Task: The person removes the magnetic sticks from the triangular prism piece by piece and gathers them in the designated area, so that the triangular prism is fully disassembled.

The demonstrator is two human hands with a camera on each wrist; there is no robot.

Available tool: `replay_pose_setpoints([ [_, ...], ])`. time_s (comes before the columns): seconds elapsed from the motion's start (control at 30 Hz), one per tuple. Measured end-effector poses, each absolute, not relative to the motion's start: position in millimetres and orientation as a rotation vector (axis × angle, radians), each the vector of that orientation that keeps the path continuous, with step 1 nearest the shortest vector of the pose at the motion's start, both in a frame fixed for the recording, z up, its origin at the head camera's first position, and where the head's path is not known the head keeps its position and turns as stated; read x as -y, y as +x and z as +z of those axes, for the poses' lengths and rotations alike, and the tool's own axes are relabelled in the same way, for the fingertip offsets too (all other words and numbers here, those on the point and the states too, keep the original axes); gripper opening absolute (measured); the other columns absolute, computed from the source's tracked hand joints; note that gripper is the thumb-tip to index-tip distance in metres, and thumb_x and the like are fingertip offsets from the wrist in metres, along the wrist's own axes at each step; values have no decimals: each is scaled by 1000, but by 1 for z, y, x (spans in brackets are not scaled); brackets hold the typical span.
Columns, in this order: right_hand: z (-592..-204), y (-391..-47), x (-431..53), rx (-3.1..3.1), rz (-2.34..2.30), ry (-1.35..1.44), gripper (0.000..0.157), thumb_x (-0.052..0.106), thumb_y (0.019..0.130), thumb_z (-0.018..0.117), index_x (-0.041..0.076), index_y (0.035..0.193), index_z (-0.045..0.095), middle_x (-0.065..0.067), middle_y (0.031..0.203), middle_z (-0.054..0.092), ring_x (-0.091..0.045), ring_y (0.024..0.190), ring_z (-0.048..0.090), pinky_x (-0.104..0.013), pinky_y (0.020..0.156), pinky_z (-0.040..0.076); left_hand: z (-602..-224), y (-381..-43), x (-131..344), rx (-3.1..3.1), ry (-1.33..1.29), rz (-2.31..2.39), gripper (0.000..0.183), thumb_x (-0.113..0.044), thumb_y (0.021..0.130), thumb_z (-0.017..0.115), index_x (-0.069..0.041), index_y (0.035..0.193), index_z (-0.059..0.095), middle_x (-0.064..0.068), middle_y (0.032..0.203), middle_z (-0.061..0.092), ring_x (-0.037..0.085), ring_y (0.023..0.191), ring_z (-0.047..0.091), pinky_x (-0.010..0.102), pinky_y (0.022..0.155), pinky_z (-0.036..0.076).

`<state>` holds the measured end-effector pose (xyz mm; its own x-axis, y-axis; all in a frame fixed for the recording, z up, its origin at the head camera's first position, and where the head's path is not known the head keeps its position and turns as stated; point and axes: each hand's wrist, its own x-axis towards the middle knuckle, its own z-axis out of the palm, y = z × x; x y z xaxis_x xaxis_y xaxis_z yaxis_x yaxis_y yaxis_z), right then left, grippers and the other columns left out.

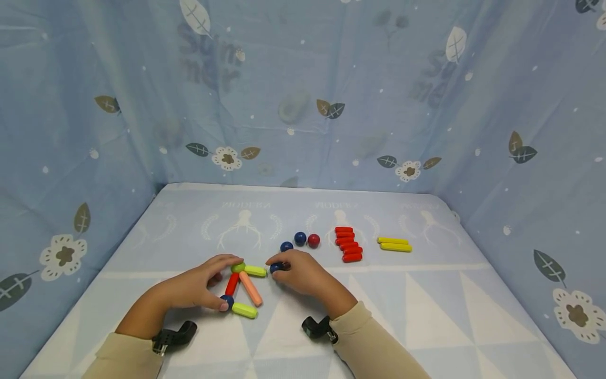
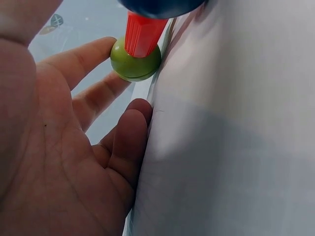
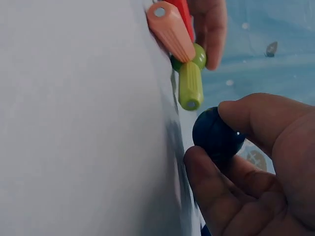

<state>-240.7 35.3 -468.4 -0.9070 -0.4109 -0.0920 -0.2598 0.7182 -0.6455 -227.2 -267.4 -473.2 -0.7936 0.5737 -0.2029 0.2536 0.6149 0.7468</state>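
My left hand [image 1: 191, 287] spans a small frame of toy rods and balls on the cloth. Its thumb rests on a blue ball [image 1: 228, 300], and its fingers touch a green ball [image 2: 135, 66]. Between these balls runs a red rod [image 1: 232, 284]. An orange rod [image 1: 251, 289] slants out from the green ball, as does a light green rod [image 1: 256, 271]. Another light green rod [image 1: 244, 310] extends from the blue ball. With thumb and fingers, my right hand [image 1: 303, 271] pinches a second blue ball [image 3: 214, 135], close to the free end of the upper light green rod.
Beyond my right hand sit two more blue balls [image 1: 300, 238] and a red ball [image 1: 313, 240]. Several red rods [image 1: 349, 245] lie in a column farther right, then two yellow rods [image 1: 395, 247]. A patterned blue curtain [image 1: 303, 105] surrounds the cloth-covered table [image 1: 450, 316].
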Motion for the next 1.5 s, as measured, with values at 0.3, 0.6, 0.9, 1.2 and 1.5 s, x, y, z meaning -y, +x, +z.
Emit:
replay_pose_setpoints([
  [0.3, -470, -242, -63, -2639, -1177, -399, 32, 30, 98, 75, 36, 130, 73, 6, 126, 68, -18, 109, 62, -37, 88, 57, -470, -226, 264, -2423, 640, 1001, 101, -40, 80, 91, -26, 163, 35, 13, 170, 19, 38, 139, 48, 63, 115, 39],
  [0.6, -472, -243, -92, -2673, -1311, -303, 32, 31, 97, 75, 33, 128, 73, 4, 121, 68, -20, 105, 63, -35, 82, 56, -469, -226, 263, -2417, 674, 1000, 100, -39, 82, 90, -26, 163, 34, 14, 170, 19, 39, 140, 48, 62, 115, 39],
  [0.9, -475, -247, -112, -2679, -1389, -91, 36, 29, 92, 83, 28, 126, 73, 3, 118, 71, -19, 101, 67, -32, 78, 59, -471, -229, 264, -2423, 707, 992, 101, -42, 82, 89, -25, 164, 33, 14, 170, 19, 38, 139, 48, 61, 114, 41],
  [1.2, -476, -254, -112, -2753, -1359, 38, 31, 27, 93, 82, 25, 123, 72, 1, 116, 70, -19, 102, 67, -33, 79, 56, -473, -228, 267, -2429, 666, 1003, 101, -41, 81, 91, -27, 163, 35, 13, 170, 19, 38, 139, 48, 63, 115, 38],
  [1.5, -479, -256, -107, -2763, -1355, 116, 34, 23, 94, 80, 22, 126, 69, -1, 124, 69, -21, 105, 63, -33, 82, 57, -474, -228, 267, -2442, 660, 989, 101, -41, 80, 91, -28, 163, 35, 12, 170, 19, 37, 138, 49, 63, 115, 39],
])
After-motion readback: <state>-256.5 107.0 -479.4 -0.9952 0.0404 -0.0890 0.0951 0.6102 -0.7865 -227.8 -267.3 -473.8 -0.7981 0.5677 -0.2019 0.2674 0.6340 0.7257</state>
